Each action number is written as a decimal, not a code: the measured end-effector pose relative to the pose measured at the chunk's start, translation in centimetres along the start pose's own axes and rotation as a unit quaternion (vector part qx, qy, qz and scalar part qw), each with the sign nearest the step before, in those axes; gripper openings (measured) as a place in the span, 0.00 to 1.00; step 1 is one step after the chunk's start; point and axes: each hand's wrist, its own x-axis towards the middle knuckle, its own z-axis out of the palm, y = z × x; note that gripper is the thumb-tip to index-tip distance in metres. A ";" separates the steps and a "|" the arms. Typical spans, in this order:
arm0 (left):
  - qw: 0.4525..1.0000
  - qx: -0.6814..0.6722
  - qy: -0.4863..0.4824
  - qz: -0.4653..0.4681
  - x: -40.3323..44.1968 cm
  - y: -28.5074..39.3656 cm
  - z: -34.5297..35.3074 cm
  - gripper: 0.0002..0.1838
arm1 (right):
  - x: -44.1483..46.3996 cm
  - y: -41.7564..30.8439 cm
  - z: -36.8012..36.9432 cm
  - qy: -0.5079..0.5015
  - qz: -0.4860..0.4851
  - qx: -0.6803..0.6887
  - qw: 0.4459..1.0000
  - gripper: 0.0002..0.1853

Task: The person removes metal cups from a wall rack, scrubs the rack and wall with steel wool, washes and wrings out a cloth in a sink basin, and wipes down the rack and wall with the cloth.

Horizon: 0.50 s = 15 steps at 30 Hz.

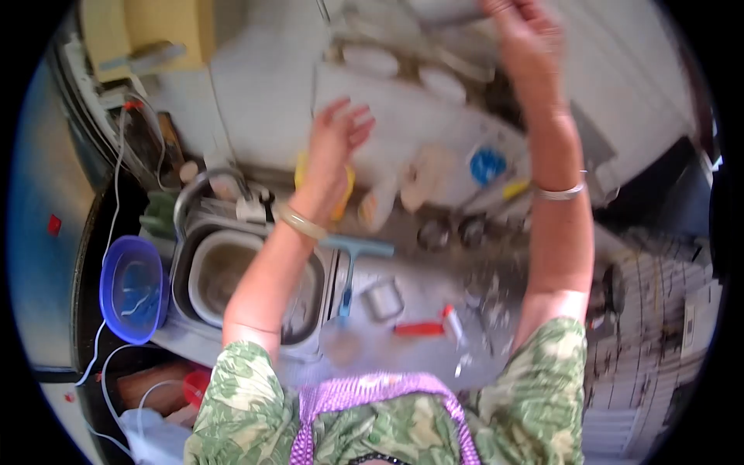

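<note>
Purple apron (pixel 380 384), raised fingers (pixel 359 128), counter (pixel 426 291), sink (pixel 313 294), wall (pixel 267 101)

1. Sink (pixel 177 288) at left on the counter (pixel 422 291); dishpan (pixel 215 271) inside it.
2. Washtub (pixel 109 298) left of sink.
3. Faucet (pixel 186 195) behind sink, spout at its left rear corner.
4. Squeegee (pixel 356 246) just right of sink, head toward the back, handle toward the front.
5. Cup (pixel 384 300) right of squeegee handle.
6. Left hand (pixel 338 143) beyond sink's right end; right hand (pixel 530 37) farther off, to its right.
</note>
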 end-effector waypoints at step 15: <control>0.832 0.545 -0.058 -0.082 -18.1 -13.7 -13.1 0.20 | -37.7 -2.5 -1.8 -0.139 0.241 0.049 0.959 0.06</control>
